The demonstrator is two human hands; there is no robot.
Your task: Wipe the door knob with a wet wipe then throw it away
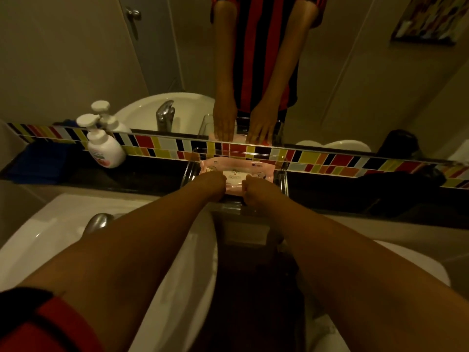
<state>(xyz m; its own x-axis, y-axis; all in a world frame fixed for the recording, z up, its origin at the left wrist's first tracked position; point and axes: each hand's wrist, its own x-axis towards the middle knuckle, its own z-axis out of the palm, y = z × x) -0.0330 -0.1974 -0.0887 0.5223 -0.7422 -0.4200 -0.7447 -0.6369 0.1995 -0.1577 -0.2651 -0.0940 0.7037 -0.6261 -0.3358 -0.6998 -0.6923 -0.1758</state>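
A pink wet wipe pack [253,166] with a white lid lies in a clear plastic tray [188,171] on the dark ledge below the mirror. My left hand [212,182] and my right hand [255,189] both sit on the pack's near edge, fingers curled down over it. Their reflections show the fingers lying together on the pack. No loose wipe is visible. The metal door knob [133,14] shows only as a reflection in the mirror, at the top left, on a pale door behind me.
A white sink [50,232] with a chrome tap [97,222] lies below my left arm. A pump soap bottle [105,146] and a blue cloth [38,161] stand on the ledge at the left, dark objects [401,184] at the right. Coloured tiles [330,158] line the mirror's base.
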